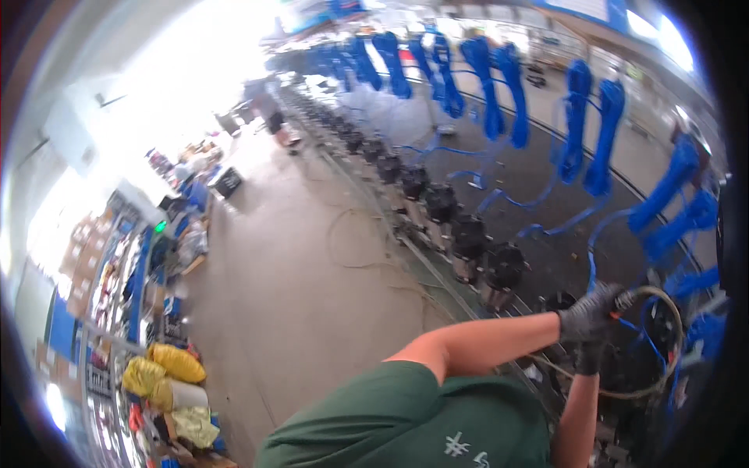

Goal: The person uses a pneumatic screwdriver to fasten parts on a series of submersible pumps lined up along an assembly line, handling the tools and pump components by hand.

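Note:
Both my hands, in dark grey gloves, are close together at the right, over the near end of the bench. My left hand (585, 313) is closed around a dark hand tool (622, 302) with a small orange mark. A pale hose (677, 324) loops round from beside the tool. Just below, my right hand (591, 359) is partly covered by the left, and its fingers are hidden. A thin blue cable (651, 343) hangs inside the hose loop. Close to my left hand, a black round fixture (505, 265) stands at the bench edge.
A row of similar black fixtures (441, 203) runs along the long dark bench (538, 175). Coiled blue cables (575, 117) hang above it. Shelves with boxes (86, 249) and yellow bags (175, 363) line the left. Another person (277, 121) stands farther down the aisle.

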Demonstrator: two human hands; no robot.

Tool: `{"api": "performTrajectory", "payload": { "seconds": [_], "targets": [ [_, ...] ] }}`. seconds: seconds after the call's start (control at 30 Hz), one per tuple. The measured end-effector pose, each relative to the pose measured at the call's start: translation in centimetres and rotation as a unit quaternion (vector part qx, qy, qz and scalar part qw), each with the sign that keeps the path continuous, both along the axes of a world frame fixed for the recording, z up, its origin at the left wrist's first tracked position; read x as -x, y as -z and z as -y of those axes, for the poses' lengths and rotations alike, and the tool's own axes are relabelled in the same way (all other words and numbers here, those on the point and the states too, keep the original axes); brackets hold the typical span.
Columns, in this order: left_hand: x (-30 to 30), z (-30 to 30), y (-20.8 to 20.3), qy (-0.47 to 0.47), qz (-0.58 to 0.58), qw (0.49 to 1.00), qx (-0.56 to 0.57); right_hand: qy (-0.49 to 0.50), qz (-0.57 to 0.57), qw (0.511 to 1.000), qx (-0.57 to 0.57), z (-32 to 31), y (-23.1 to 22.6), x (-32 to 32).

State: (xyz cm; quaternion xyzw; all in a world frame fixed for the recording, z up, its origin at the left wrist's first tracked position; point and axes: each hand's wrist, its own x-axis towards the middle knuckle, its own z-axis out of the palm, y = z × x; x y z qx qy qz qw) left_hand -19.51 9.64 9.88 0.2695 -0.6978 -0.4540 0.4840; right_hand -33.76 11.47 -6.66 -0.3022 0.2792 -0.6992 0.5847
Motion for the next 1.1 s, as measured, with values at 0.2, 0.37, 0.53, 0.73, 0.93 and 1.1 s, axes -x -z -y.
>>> {"api": "performTrajectory", "payload": {
  "seconds": [0.2,0.37,0.53,0.73,0.93,1.1],
  "targets": [
    [-2.1,0.2,0.5,0.104,-0.045,0.991,-0.069,-0.023,0.063,0.998,0.019,-1.2,-1.0,-2.3],
    [-3.6,0.7,3.3,0.131,-0.09,0.986,-0.051,-0.111,0.151,0.982,0.027,0.5,-5.6,-6.2],
    [-3.5,2.0,1.7,0.121,-0.041,0.986,-0.109,-0.167,0.209,0.963,0.01,0.2,-11.3,-6.0],
    [-2.6,2.1,0.9,0.152,-0.051,0.975,-0.155,-0.229,0.29,0.927,-0.068,2.1,-10.5,-3.3],
    [-1.7,1.4,0.6,-0.041,0.089,0.995,0.024,-0.18,0.136,0.973,-0.058,1.4,-9.3,-3.8],
    [-1.8,1.5,1.4,-0.061,0.07,0.994,0.048,-0.088,-0.179,0.977,0.079,1.6,-8.0,-4.0]
  ]
}}
